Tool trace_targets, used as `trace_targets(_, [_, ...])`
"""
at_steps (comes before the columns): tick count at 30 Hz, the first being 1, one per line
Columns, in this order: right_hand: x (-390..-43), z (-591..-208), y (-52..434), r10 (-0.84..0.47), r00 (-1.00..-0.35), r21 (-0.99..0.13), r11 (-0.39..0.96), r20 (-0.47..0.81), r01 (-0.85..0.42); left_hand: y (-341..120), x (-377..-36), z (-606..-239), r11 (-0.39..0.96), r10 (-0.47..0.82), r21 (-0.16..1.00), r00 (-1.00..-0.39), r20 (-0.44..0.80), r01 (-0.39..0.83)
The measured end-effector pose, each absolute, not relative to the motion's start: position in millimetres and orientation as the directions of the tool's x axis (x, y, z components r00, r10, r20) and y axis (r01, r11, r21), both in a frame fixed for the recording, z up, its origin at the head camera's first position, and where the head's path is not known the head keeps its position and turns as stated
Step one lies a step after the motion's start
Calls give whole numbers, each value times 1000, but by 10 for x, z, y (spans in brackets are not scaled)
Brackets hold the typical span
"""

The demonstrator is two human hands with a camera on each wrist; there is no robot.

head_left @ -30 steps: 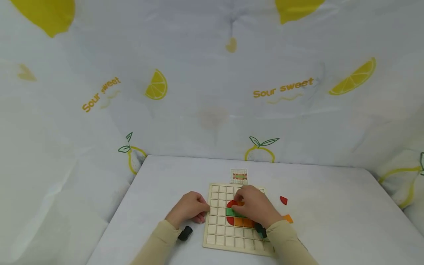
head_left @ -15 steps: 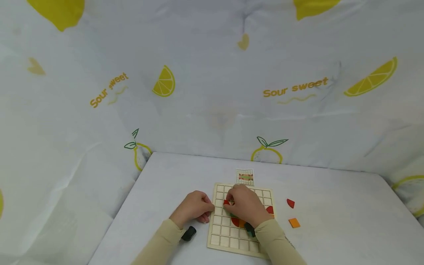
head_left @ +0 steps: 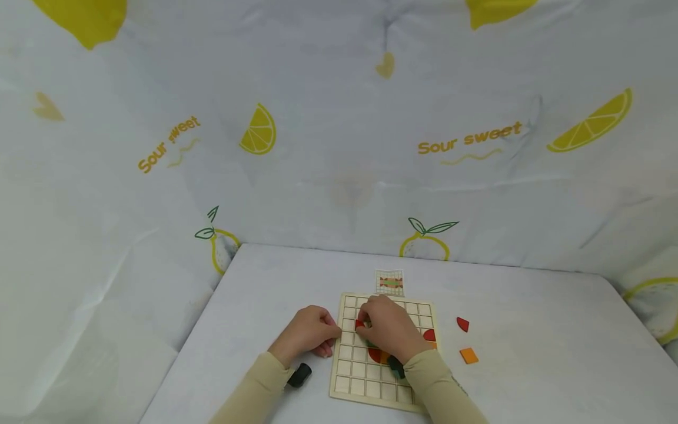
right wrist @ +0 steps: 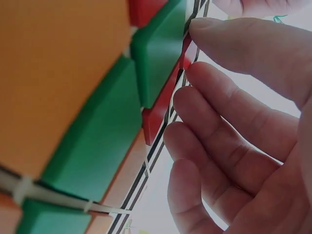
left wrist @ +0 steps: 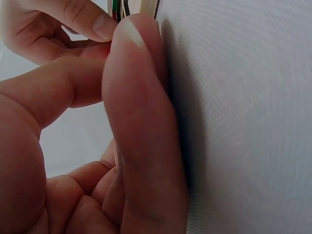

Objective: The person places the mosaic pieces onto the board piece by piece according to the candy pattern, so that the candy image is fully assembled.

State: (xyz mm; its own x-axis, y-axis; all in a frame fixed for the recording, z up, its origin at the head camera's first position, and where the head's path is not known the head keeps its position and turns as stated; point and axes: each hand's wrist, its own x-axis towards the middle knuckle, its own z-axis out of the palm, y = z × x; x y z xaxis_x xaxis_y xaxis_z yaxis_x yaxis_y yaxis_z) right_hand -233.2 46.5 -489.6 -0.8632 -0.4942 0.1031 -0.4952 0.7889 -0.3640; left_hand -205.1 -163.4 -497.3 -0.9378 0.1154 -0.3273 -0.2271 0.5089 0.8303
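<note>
Two hands meet at the wooden grid board (head_left: 418, 308): the right hand (head_left: 389, 330) pinches a red piece (head_left: 361, 323) near its left side, while the curled left hand (head_left: 309, 333) braces that left edge.

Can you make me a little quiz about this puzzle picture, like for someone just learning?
1. True or false: the right hand is over the wooden grid board.
2. Which loose piece lies nearer the person on the white table? A the red curved piece; B the orange square piece.
3. Fill in: the left hand rests at the board's ____ edge.

Key: 1 true; 2 B; 3 left.
</note>
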Motion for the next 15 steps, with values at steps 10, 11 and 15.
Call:
trace_targets(10, [-2243, -4710, 707, -457, -886, -460, 773, 75, -437, -1576, -2043, -4960, 516, 129, 827, -934, -334, -224])
trace_targets(11, [-2229, -4684, 765, -445, -893, -473, 775, 63, -419, -1580, -2040, -4957, 519, 126, 825, -935, -333, -224])
trace_targets(15, [-2184, -4609, 1058, -405, -914, -485, 795, 22, -364, -1616, -2031, -4958, 523, 111, 822, -939, -326, -224])
